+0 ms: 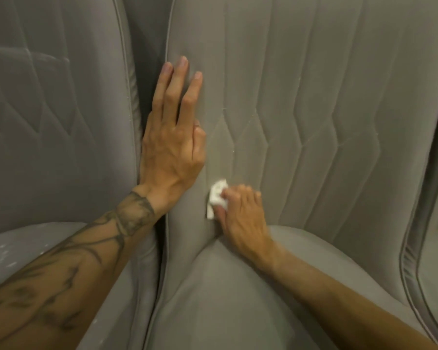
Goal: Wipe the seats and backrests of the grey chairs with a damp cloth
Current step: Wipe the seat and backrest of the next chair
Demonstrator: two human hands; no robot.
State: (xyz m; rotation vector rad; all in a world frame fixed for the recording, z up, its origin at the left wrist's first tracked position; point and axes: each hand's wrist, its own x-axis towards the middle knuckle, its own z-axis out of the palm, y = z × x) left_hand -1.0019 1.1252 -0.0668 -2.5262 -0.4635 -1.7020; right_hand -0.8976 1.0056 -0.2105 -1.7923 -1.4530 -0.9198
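Low on the grey quilted backrest (314,97), the right hand (240,213) is pinching a crumpled white cloth (216,197), the left hand (172,142) is pressing flat with straight fingers, and upward wiping strokes are likely coming next

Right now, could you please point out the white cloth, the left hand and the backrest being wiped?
white cloth (215,194): head view, its crumpled upper part.
left hand (172,150): head view, back of the hand.
backrest (314,97): head view, bare quilted panel.
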